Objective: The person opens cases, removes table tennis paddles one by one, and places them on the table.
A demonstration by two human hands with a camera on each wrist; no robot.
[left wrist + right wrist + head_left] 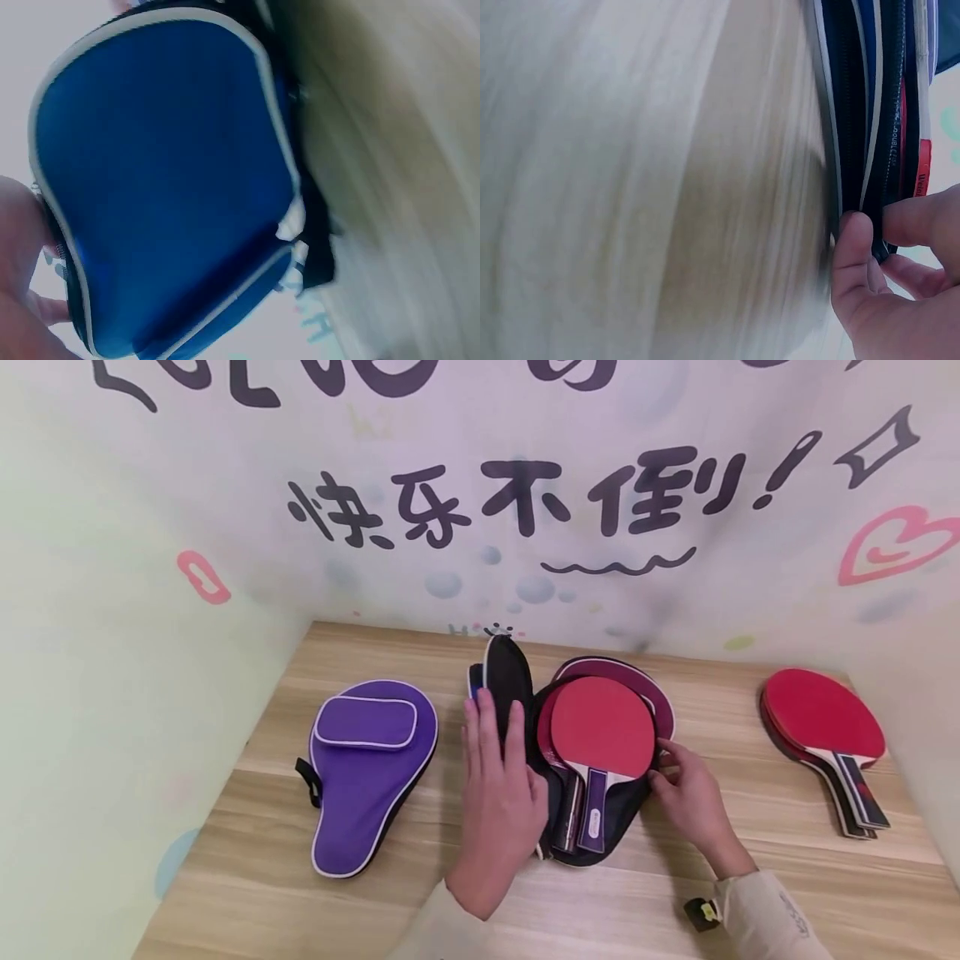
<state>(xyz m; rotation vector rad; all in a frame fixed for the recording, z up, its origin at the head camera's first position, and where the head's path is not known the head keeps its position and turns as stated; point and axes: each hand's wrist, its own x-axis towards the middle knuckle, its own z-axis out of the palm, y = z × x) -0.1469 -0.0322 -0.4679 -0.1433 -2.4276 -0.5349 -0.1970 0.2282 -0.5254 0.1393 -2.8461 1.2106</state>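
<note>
A blue paddle case [165, 135] stands unzipped in the middle of the table, its flap raised and its black lining [504, 672] showing. Two table tennis paddles lie in its lower half: a red one with a purple handle [602, 727] overlaps another red one. My left hand [497, 793] rests with straight fingers against the inside of the raised flap. On the other side, my right hand [693, 797] pinches the zippered edge of the case between thumb and fingers. A maroon case [663, 697] lies partly hidden beneath the blue one.
To the left lies a purple paddle case [367, 810] with a black strap. Red paddles [825, 714] are stacked near the right edge of the wooden table [247, 860]. A printed wall sheet [450, 602] rises behind the table's back edge.
</note>
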